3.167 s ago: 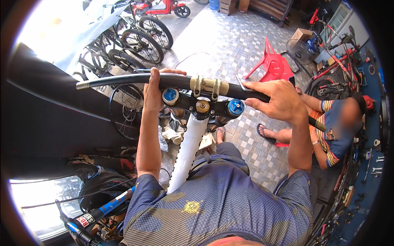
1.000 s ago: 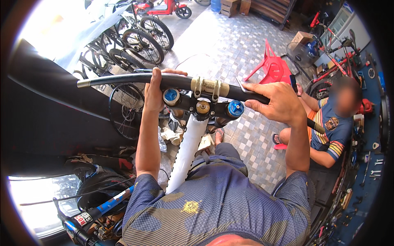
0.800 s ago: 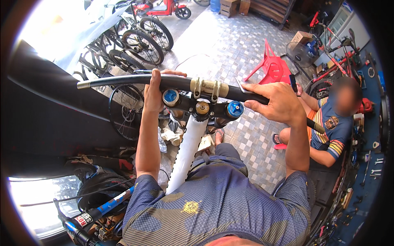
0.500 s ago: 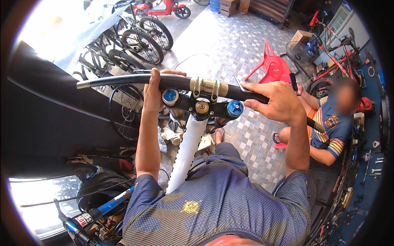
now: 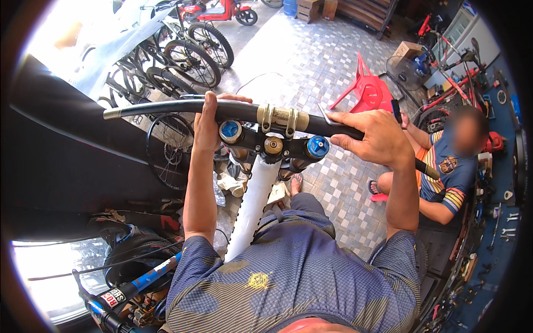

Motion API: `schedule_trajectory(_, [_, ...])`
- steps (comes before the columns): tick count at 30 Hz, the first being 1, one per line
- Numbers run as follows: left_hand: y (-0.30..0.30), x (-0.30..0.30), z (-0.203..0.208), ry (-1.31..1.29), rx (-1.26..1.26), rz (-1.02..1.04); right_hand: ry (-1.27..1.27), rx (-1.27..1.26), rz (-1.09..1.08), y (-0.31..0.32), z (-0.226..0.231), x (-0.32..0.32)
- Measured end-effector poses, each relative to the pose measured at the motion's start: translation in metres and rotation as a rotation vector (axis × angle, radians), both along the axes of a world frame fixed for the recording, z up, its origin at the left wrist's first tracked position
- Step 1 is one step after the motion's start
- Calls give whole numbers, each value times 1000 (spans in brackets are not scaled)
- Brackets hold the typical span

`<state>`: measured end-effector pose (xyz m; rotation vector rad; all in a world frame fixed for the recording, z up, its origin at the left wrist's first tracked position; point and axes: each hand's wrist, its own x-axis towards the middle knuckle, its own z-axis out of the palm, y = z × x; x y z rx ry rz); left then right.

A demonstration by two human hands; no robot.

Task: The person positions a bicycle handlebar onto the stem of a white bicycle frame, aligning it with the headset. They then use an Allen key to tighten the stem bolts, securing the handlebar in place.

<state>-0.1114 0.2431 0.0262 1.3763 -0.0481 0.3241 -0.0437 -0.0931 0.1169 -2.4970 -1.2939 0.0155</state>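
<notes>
A black bicycle handlebar [image 5: 161, 107] lies across the stem of a bike with a white frame tube [image 5: 254, 200]. Two metal clamps [image 5: 290, 123] ring its bronze-coloured middle. Below it sit a blue-topped left fork cap [image 5: 230, 131] and a matching right one [image 5: 318, 146], with a gold steerer cap [image 5: 273, 145] between them. My left hand [image 5: 207, 127] is closed round the bar left of the clamps. Right of them, my right hand [image 5: 380, 136] grips the bar, palm down. A thin metal tool [image 5: 323, 112] with a black end shows by its fingers; most of it is hidden.
A co-worker [image 5: 458, 161] sits at the right, beside a tool wall [image 5: 502, 222]. Ahead are a red plastic chair [image 5: 366, 91] and a fan [image 5: 408, 72]. Several parked bikes [image 5: 191, 61] stand at far left, a blue fork [image 5: 155, 276] at lower left.
</notes>
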Motion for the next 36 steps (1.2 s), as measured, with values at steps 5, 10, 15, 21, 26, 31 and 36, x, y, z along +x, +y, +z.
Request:
schedule_trajectory(5, [0, 1, 1, 1, 18, 21, -11, -31, 9, -1, 2, 2])
schedule_trajectory(10, [1, 2, 7, 26, 70, 30, -19, 7, 34, -2, 4, 9])
schedule_trajectory(15, [-4, 2, 12, 22, 69, 63, -21, -9, 35, -3, 6, 10])
schedule_trajectory(21, [-1, 2, 11, 24, 57, 49, -23, -43, 28, -1, 11, 8])
schedule_trajectory(26, [0, 1, 11, 18, 17, 30, -13, -38, 28, 1, 13, 6])
schedule_trajectory(31, [3, 2, 9, 11, 2, 7, -45, -36, 32, 1, 13, 5])
schedule_trajectory(36, [1, 1, 9, 2, -29, 26, -50, -39, 28, 1, 14, 3])
